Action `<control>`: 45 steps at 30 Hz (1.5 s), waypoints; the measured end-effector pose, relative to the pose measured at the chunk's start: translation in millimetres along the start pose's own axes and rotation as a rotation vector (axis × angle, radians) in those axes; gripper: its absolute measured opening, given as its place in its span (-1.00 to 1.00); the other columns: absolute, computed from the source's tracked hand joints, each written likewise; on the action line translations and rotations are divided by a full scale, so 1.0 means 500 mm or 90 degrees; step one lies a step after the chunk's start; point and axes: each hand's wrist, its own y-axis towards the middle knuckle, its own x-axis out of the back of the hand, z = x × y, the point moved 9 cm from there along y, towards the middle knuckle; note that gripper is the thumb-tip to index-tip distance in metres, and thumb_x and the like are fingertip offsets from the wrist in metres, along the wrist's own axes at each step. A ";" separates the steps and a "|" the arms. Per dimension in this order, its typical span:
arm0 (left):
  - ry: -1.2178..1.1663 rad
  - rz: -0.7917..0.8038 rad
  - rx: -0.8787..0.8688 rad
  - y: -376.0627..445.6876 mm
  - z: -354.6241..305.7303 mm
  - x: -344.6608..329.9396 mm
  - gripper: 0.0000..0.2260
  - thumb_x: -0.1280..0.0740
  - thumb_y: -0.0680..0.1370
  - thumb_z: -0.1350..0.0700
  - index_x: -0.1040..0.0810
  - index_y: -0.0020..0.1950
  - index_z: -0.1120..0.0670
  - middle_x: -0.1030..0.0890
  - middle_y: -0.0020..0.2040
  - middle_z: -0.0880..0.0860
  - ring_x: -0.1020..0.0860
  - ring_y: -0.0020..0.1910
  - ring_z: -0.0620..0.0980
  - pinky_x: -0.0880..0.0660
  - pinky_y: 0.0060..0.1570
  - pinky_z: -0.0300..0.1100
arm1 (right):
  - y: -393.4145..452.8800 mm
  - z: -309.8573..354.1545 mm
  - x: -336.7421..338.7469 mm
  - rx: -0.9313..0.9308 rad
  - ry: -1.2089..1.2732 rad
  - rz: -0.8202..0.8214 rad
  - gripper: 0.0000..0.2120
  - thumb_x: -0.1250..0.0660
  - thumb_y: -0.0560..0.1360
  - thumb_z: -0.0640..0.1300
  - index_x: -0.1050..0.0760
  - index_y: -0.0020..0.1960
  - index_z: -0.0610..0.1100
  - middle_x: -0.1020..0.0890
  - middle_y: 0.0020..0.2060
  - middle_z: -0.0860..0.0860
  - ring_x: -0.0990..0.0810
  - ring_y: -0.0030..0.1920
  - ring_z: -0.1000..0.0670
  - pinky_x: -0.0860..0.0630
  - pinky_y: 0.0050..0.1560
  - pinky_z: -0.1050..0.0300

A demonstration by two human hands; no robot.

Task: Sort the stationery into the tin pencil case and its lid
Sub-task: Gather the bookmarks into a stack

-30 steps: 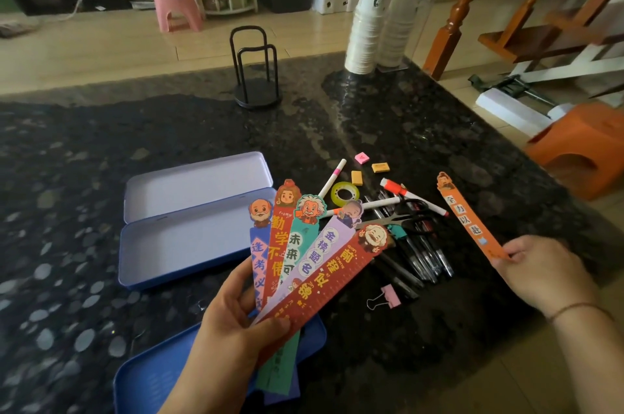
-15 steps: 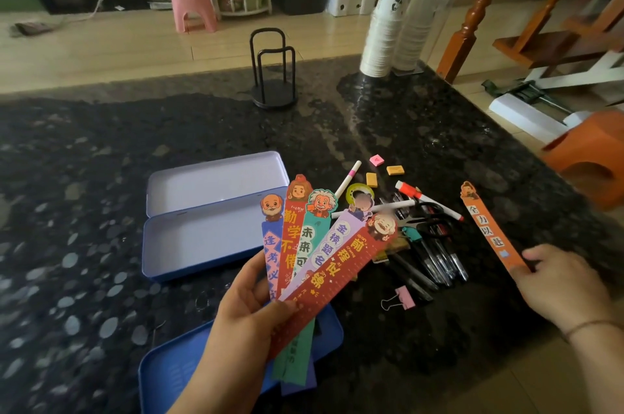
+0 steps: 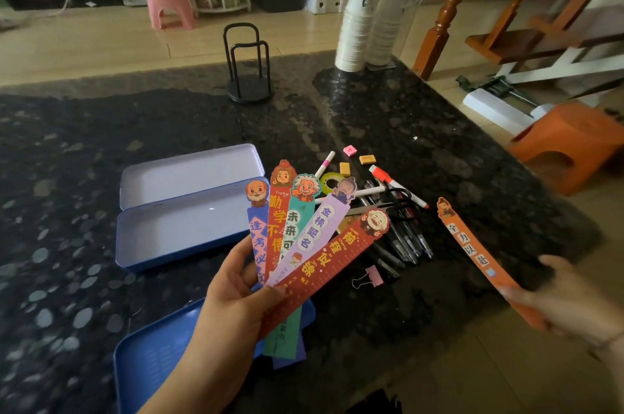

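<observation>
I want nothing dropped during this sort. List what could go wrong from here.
1. The left hand pinches five fanned bookmarks near their lower ends; adding the orange bookmark held by the right hand may let the fan slip.
2. The fan hangs over the blue tray, not the open tin case; a slip could land them in the wrong one.
3. The pen pile lies loose nearby and could scatter if swept.

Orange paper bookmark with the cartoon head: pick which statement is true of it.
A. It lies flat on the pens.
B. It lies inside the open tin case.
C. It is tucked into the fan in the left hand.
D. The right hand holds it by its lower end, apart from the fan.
D: the right hand pinches the lower end of the orange paper bookmark, away from the fan of bookmarks in the left hand.
</observation>
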 end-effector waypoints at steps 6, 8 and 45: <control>-0.004 -0.027 -0.015 -0.013 0.007 -0.029 -0.47 -0.24 0.47 0.50 -0.46 0.25 -0.05 -0.70 0.04 0.02 -0.67 0.01 0.02 -0.61 -0.22 -0.15 | -0.069 0.070 0.061 0.207 0.303 -0.105 -0.93 -0.42 0.44 -0.26 -0.60 -0.07 -0.19 -0.63 -0.42 0.01 -0.58 -0.39 -0.04 -0.52 -0.38 0.12; -0.015 -0.035 -0.023 -0.018 0.013 -0.036 -0.45 -0.24 0.47 0.51 -0.43 0.29 -0.05 -0.69 0.05 0.03 -0.66 0.02 0.03 -0.60 -0.18 -0.12 | -0.139 0.146 -0.005 0.235 0.490 0.031 -0.96 -0.38 0.45 -0.24 -0.57 -0.12 -0.13 -0.62 -0.35 -0.09 -0.54 -0.42 0.00 -0.35 -0.56 0.26; 0.325 0.009 -0.329 -0.035 -0.160 0.005 -0.53 -0.41 0.40 0.05 -0.43 0.29 -0.12 -0.59 0.07 -0.17 -0.61 0.04 -0.03 -0.56 -0.01 -0.15 | -0.512 0.497 -0.357 0.742 0.326 0.477 -0.63 -0.27 0.44 -0.20 -0.36 0.24 -0.11 -0.57 0.09 -0.03 -0.57 0.12 0.11 -0.52 0.12 0.16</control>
